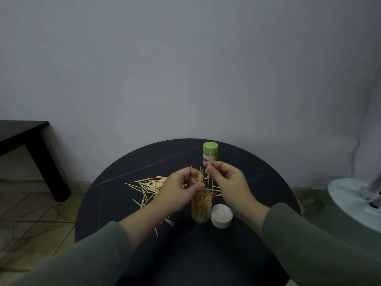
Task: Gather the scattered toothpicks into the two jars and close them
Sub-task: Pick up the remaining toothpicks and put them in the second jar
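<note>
Toothpicks [151, 185] lie scattered on the round black table [115, 203], left & behind the hands. Left hand [177, 193] pinches a small bunch upright, just over the open jar [201, 209], which is nearly full. White lid [221, 216] sits touching the jar's right side. Right hand [228, 182] pinches a few picks, tips up. Green-lidded jar [210, 152] stands closed at the back.

home room: tiled floor [31, 213], low dark table [24, 135]
</note>
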A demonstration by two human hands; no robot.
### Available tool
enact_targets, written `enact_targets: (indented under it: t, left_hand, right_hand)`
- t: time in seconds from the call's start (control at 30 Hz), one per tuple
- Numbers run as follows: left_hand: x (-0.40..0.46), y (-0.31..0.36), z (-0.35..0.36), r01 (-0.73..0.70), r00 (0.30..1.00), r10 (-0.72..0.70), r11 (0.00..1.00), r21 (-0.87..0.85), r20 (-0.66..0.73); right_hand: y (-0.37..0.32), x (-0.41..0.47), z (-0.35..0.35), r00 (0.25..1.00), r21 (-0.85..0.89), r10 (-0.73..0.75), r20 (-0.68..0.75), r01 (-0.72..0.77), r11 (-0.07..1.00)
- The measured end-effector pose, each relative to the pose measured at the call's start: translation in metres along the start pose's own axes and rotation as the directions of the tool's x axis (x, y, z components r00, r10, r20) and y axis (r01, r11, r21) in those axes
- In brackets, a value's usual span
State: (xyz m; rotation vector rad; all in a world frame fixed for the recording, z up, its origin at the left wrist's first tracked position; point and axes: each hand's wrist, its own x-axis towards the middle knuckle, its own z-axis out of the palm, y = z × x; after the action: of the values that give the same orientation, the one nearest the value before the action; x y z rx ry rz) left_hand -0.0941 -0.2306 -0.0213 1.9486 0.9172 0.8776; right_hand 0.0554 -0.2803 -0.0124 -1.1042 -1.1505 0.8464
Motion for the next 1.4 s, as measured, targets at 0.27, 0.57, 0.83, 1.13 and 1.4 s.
enact_targets:
  t: [0.27, 0.57, 0.83, 1.13, 1.4]
  left_hand:
    - [0.000, -0.005, -0.007, -0.154, 0.988, 0.152, 0.976, 0.152, 0.022]
    - [0.004, -0.011, -0.020, -0.203, 0.979, 0.200, 0.926, 0.319, 0.042]
    - [0.005, -0.014, -0.035, -0.249, 0.969, 0.237, 0.918, 0.308, 0.077]
    - [0.002, -0.009, -0.038, -0.274, 0.961, 0.249, 0.902, 0.334, 0.117]
    - [-0.011, 0.001, -0.035, -0.356, 0.908, 0.117, 0.724, 0.591, 0.403]
  right_hand:
    - [0.002, -0.001, 0.004, 1.000, 0.065, 0.000, 0.014, 0.000, 0.998]
    - [0.014, 0.001, -0.006, 0.992, -0.219, 0.013, 0.128, 0.016, 0.976]
    - [0.018, 0.002, -0.016, 0.975, -0.512, 0.041, 0.219, 0.079, 0.856]
    - [0.016, 0.007, -0.028, 0.912, -0.621, 0.240, 0.333, 0.021, 0.784]
    - [0.021, 0.004, -0.033, 0.901, -0.687, 0.265, 0.343, 0.049, 0.725]
